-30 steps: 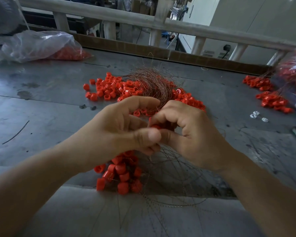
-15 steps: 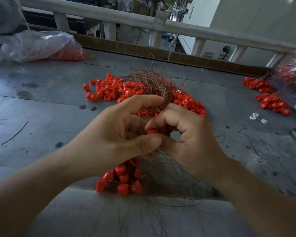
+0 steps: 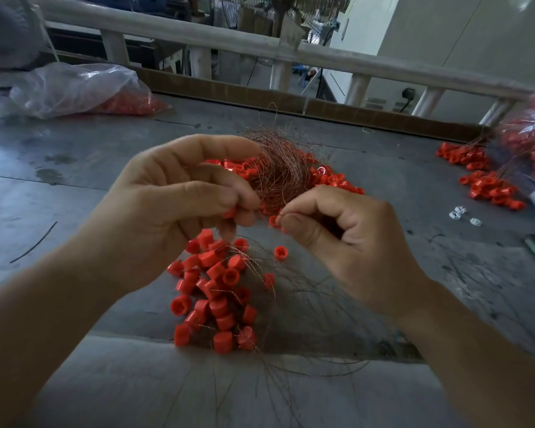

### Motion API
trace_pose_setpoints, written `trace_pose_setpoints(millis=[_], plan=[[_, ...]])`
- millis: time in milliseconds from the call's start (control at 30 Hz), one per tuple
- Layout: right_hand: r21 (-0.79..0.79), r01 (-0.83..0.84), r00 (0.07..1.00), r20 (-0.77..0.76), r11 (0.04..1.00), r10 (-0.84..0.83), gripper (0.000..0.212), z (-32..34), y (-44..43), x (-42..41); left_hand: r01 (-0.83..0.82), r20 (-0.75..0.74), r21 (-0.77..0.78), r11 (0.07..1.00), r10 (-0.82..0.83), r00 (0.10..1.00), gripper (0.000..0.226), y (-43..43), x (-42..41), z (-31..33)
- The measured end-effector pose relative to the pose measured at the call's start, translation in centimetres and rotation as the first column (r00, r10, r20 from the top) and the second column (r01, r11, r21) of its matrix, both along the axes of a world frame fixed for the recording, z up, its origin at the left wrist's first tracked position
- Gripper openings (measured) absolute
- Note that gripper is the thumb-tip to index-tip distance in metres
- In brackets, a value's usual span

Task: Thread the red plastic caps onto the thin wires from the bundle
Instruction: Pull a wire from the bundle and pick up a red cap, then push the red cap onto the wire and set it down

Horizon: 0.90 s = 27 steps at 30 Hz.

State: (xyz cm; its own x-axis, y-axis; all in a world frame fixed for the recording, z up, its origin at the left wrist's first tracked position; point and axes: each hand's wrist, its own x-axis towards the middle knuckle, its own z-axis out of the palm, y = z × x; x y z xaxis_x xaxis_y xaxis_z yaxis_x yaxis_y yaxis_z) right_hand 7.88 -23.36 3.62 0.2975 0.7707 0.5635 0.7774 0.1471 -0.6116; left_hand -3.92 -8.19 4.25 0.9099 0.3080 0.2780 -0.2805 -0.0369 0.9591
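Both hands are raised just above the grey counter, close together but not touching. The left hand is curled, its thumb and fingertips pinching a red cap, with a few strands trailing down from under the fingers. The right hand is curled too, forefinger and thumb nipped together on a thin wire. A second cap sits right at that thumb tip; I cannot tell whether it is held or lying behind.

Just beyond the fingertips lies the bundle of coppery wires, a loose arching tangle on top of a spread of loose caps. Below the hands, near the counter's front edge, is a cluster of threaded caps, wires fanning out from them toward the right and over the edge.

Far left on the counter is a clear plastic bag with more red caps inside. Over on the right lie two smaller heaps of caps with wires, and near them a few small white pieces. A pale railing runs behind the counter.
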Motion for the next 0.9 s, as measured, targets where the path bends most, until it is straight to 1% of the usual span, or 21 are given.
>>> trace_pose_setpoints(millis=[67, 167, 233, 300, 367, 433, 500, 533, 633, 667, 733, 800, 900], plan=[[0.005, 0.015, 0.999, 0.035, 1.000, -0.015, 0.009, 0.1, -0.1, 0.2, -0.026, 0.016, 0.052, 0.998, 0.026, 1.000, 0.055, -0.1, 0.1, 0.1], [-0.006, 0.059, 0.997, 0.052, 0.998, -0.058, 0.011, 0.3, -0.3, 0.4, -0.070, 0.030, 0.076, 0.995, 0.068, 0.997, 0.035, 0.3, 0.2, 0.1], [-0.022, 0.110, 0.993, 0.042, 0.994, -0.109, 0.013, 0.6, -0.5, 1.0, -0.122, 0.014, 0.072, 0.990, 0.122, 0.992, 0.037, 1.2, 0.1, 0.0], [-0.082, 0.151, 0.988, 0.035, 0.985, -0.149, 0.014, 0.9, -0.7, 1.6, -0.189, 0.006, 0.072, 0.979, 0.190, 0.982, 0.032, 1.8, 0.0, -0.1], [-0.191, 0.166, 0.986, 0.031, 0.967, -0.163, 0.017, 0.9, -0.8, 2.1, -0.256, -0.017, 0.179, 0.950, 0.263, 0.965, 0.024, 2.0, 0.1, -0.4], [-0.300, 0.168, 0.986, 0.034, 0.939, -0.166, 0.020, 0.7, -0.8, 2.4, -0.294, -0.053, 0.368, 0.882, 0.335, 0.941, 0.030, 1.8, 0.4, -0.8], [-0.366, 0.164, 0.986, 0.027, 0.916, -0.166, 0.021, 0.7, -0.9, 2.8, -0.275, -0.096, 0.493, 0.826, 0.365, 0.926, 0.032, 1.7, 0.6, -1.1], [-0.387, 0.159, 0.986, 0.017, 0.908, -0.165, 0.021, 0.8, -0.9, 2.9, -0.264, -0.112, 0.511, 0.818, 0.368, 0.923, 0.030, 1.7, 0.7, -1.1], [-0.415, 0.145, 0.988, 0.010, 0.898, -0.155, 0.017, 1.0, -0.9, 3.0, -0.266, -0.118, 0.469, 0.842, 0.359, 0.926, 0.019, 2.1, 0.5, -0.9], [-0.425, 0.136, 0.989, 0.009, 0.895, -0.146, 0.017, 1.0, -0.9, 3.0, -0.260, -0.124, 0.482, 0.837, 0.359, 0.925, 0.019, 2.2, 0.5, -0.8], [-0.469, 0.117, 0.992, 0.016, 0.876, -0.124, 0.016, 0.7, -0.8, 2.9, -0.206, -0.164, 0.536, 0.818, 0.340, 0.926, 0.020, 2.5, 0.5, -0.9], [-0.529, 0.118, 0.993, 0.044, 0.841, -0.112, 0.017, 0.5, -0.8, 2.9, -0.136, -0.217, 0.592, 0.795, 0.320, 0.922, 0.032, 2.6, 0.6, -1.4], [-0.568, 0.125, 0.992, 0.054, 0.813, -0.115, 0.015, 0.4, -0.7, 3.0, -0.079, -0.256, 0.654, 0.752, 0.319, 0.913, 0.033, 2.4, 0.7, -2.0]])
